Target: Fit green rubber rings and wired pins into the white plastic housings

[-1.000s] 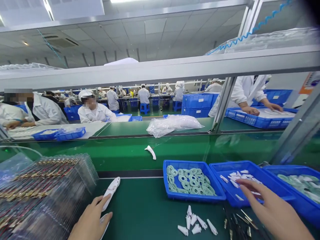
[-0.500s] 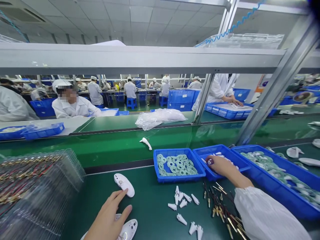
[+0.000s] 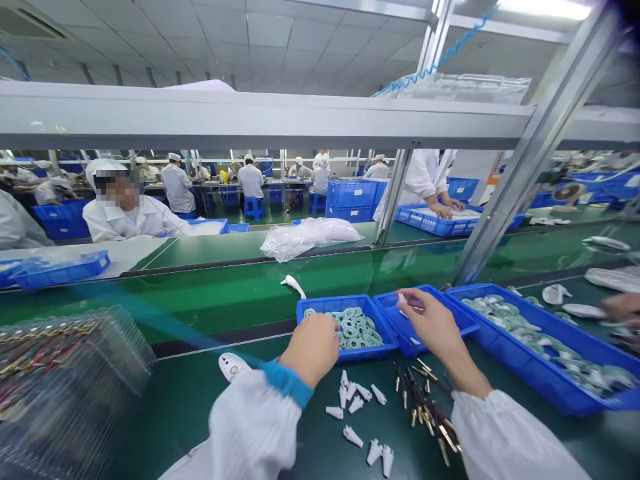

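Small white piece (image 3: pixel 401 299): 1 item, pinched between thumb and fingers of the right hand (image 3: pixel 425 323), raised above the middle tray (image 3: pixel 389 320); exact form too small to tell. Left hand (image 3: pixel 316 343): bent at the wrist over the near left corner of the left tray (image 3: pixel 373 353), fingertips turned down and hidden behind the knuckles; whether it grasps any of the green rings (image 3: pixel 357 328) there cannot be told. Blue wristband (image 3: pixel 289 383) on the left wrist. Bench (image 3: pixel 180 393), green, bearing: white cones (image 3: pixel 353 437), about 10, scattered loose in front of the left tray; wires (image 3: pixel 425 419) with brass-coloured ends, 1 untidy heap, to the right of the cones; white oval shell (image 3: pixel 231 365), 1, partly behind the left sleeve. Right tray (image 3: pixel 540 373), long, holding further green rings mixed with white pieces. Clear plastic stack (image 3: pixel 95 393), 1, at far left, blurred. Co-worker's hand (image 3: pixel 620 308), 1, at the right edge, apart from the 2 working hands. Step in hand, by judgement: gathering of parts, with 1 hand at each of 2 trays. Next move, by judgement, calls for a steady right pinch, a single ring separated cleanly by the left fingers, and both hands lifted clear of the rims.
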The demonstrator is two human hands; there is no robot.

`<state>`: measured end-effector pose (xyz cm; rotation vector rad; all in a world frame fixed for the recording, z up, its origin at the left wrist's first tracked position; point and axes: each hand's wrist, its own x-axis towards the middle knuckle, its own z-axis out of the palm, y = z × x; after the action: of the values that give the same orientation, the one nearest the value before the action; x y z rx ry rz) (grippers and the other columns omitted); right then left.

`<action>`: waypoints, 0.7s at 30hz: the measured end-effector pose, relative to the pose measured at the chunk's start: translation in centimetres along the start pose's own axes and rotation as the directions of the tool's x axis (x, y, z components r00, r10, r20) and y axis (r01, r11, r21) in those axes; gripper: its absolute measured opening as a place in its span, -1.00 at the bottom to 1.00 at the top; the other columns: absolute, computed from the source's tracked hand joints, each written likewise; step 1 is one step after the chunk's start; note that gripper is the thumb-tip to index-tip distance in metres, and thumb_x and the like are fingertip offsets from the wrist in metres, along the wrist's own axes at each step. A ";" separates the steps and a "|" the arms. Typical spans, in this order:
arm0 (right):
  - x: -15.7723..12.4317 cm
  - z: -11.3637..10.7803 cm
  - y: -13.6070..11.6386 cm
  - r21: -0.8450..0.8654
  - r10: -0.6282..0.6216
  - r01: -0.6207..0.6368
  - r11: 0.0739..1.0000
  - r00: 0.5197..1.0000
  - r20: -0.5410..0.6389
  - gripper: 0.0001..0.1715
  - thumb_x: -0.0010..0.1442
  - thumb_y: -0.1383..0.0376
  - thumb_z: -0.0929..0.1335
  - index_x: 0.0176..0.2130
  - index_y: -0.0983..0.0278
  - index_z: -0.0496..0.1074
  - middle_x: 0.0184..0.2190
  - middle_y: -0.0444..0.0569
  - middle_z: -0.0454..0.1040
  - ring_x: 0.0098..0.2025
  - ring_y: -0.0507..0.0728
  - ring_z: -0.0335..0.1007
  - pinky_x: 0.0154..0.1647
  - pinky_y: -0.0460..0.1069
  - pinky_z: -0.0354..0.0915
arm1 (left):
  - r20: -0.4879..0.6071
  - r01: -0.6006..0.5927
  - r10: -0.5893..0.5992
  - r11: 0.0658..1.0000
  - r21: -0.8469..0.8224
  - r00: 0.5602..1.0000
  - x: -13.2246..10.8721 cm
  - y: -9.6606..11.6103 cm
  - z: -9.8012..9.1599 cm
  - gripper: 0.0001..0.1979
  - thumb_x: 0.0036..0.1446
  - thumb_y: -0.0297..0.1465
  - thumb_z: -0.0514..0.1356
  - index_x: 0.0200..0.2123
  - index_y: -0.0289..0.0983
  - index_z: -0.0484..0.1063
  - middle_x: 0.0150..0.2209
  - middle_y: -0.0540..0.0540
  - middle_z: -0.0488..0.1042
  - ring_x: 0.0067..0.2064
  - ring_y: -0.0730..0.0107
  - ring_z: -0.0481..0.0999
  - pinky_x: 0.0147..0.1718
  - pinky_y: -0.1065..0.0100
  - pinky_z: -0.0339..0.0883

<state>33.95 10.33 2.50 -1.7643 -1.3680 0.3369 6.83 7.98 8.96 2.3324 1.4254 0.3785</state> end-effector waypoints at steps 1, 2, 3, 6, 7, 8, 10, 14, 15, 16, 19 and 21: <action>-0.8 0.4 -0.6 0.088 -0.026 0.027 0.996 1.000 -0.010 -0.77 0.38 0.24 0.40 -0.01 0.30 0.49 -0.04 0.01 0.55 -0.07 0.18 0.54 -0.04 0.16 0.48 | 0.046 -0.014 0.014 1.000 0.003 0.999 1.7 0.5 1.0 -0.81 0.28 -0.37 0.27 -0.05 -0.29 0.54 0.01 -0.16 0.58 0.06 0.11 0.56 0.07 -0.03 0.42; -1.6 0.8 -1.1 0.172 -0.047 0.050 0.984 0.999 -0.019 -0.77 0.37 0.24 0.41 -0.03 0.31 0.50 -0.06 0.00 0.56 -0.08 0.18 0.55 -0.04 0.17 0.48 | 0.081 -0.023 0.023 1.000 -0.001 0.996 3.1 0.9 1.9 -0.78 0.29 -0.35 0.27 -0.02 -0.27 0.52 0.05 -0.17 0.55 0.06 0.12 0.55 0.05 -0.03 0.43; -2.3 1.4 -1.5 0.249 -0.060 0.065 0.966 0.998 -0.027 -0.78 0.36 0.24 0.42 -0.05 0.32 0.50 -0.09 -0.01 0.57 -0.08 0.18 0.56 -0.04 0.16 0.48 | 0.113 -0.028 0.029 1.000 -0.012 0.993 4.3 1.2 2.7 -0.75 0.30 -0.33 0.27 0.01 -0.26 0.50 0.08 -0.17 0.53 0.05 0.13 0.55 0.03 -0.02 0.45; -4.1 2.8 -2.1 0.432 -0.055 0.065 0.899 0.998 -0.035 -0.80 0.35 0.23 0.43 -0.12 0.33 0.52 -0.14 -0.02 0.60 -0.10 0.17 0.58 -0.03 0.17 0.49 | 0.131 -0.021 0.033 0.995 -0.094 0.991 6.1 1.0 4.3 -0.71 0.32 -0.31 0.25 0.06 -0.24 0.47 0.10 -0.17 0.51 0.02 0.14 0.56 -0.02 0.02 0.48; -4.5 3.1 -2.2 0.478 -0.045 0.056 0.876 0.998 -0.034 -0.80 0.34 0.22 0.43 -0.13 0.33 0.52 -0.14 -0.02 0.61 -0.11 0.17 0.58 -0.02 0.17 0.49 | 0.122 -0.012 0.029 0.990 -0.137 0.992 6.3 0.7 4.4 -0.71 0.32 -0.31 0.25 0.07 -0.24 0.46 0.09 -0.17 0.51 0.01 0.15 0.56 -0.03 0.03 0.49; -4.8 3.3 -2.3 0.518 -0.034 0.046 0.854 0.999 -0.032 -0.79 0.33 0.21 0.44 -0.14 0.33 0.52 -0.14 -0.01 0.62 -0.10 0.17 0.59 -0.01 0.18 0.48 | 0.108 -0.001 0.022 0.982 -0.186 0.994 6.3 0.4 4.4 -0.71 0.32 -0.31 0.25 0.07 -0.25 0.46 0.09 -0.17 0.51 0.00 0.15 0.57 -0.04 0.04 0.50; -5.3 3.4 -2.6 0.580 -0.012 0.029 0.814 0.999 -0.033 -0.72 0.27 0.15 0.48 -0.15 0.33 0.54 -0.16 0.00 0.64 -0.11 0.20 0.60 -0.01 0.18 0.48 | 0.063 0.023 -0.004 0.952 -0.304 0.998 6.2 -0.3 4.2 -0.73 0.32 -0.30 0.25 0.03 -0.25 0.48 0.05 -0.16 0.53 -0.03 0.18 0.58 -0.06 0.06 0.50; -6.6 3.3 -4.2 0.646 -0.003 0.025 0.763 0.999 -0.035 -0.62 0.10 0.04 0.53 -0.24 0.28 0.58 -0.31 0.00 0.66 -0.22 0.24 0.63 -0.14 0.08 0.52 | -0.056 0.057 -0.113 0.800 -0.597 0.992 4.4 -0.7 3.4 -0.77 0.39 -0.33 0.15 -0.03 -0.31 0.51 -0.08 -0.17 0.62 -0.14 0.26 0.66 -0.08 0.13 0.55; -7.0 3.3 -4.8 0.655 -0.017 0.034 0.754 0.999 -0.033 -0.64 0.09 0.04 0.53 -0.26 0.26 0.59 -0.32 0.00 0.66 -0.23 0.24 0.62 -0.17 0.05 0.52 | -0.075 0.058 -0.144 0.742 -0.668 0.987 3.5 -0.6 3.3 -0.74 0.40 -0.35 0.11 0.00 -0.33 0.51 -0.06 -0.20 0.63 -0.16 0.27 0.68 -0.07 0.16 0.56; -7.6 3.5 -5.4 0.664 -0.038 0.047 0.747 0.999 -0.028 -0.67 0.09 0.05 0.53 -0.28 0.25 0.59 -0.32 0.00 0.65 -0.23 0.23 0.62 -0.19 0.03 0.53 | -0.087 0.056 -0.173 0.683 -0.729 0.981 2.4 -0.5 3.3 -0.70 0.40 -0.36 0.08 0.06 -0.35 0.49 -0.02 -0.25 0.63 -0.15 0.26 0.70 -0.05 0.20 0.56; -9.5 4.2 -7.3 0.679 -0.128 0.087 0.729 0.992 0.010 -0.75 0.12 0.09 0.52 -0.31 0.23 0.60 -0.30 -0.01 0.61 -0.22 0.20 0.61 -0.20 -0.02 0.54 | -0.101 0.045 -0.242 0.533 -0.845 0.965 -1.2 -0.5 3.7 -0.59 0.30 -0.32 0.15 0.15 -0.35 0.45 0.09 -0.28 0.59 -0.03 0.16 0.69 0.01 0.24 0.54; -10.7 4.7 -8.3 0.679 -0.188 0.099 0.727 0.980 0.059 -0.80 0.17 0.13 0.50 -0.30 0.22 0.61 -0.29 -0.01 0.58 -0.21 0.19 0.60 -0.19 -0.04 0.54 | -0.107 0.032 -0.291 0.433 -0.901 0.951 -3.5 -0.8 4.0 -0.55 0.19 -0.27 0.26 0.11 -0.33 0.51 0.07 -0.26 0.61 0.01 0.09 0.66 0.06 0.21 0.52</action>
<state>21.49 3.23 2.97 -1.0312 -1.2380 0.7639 6.30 4.45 4.91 1.2578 1.0859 1.0984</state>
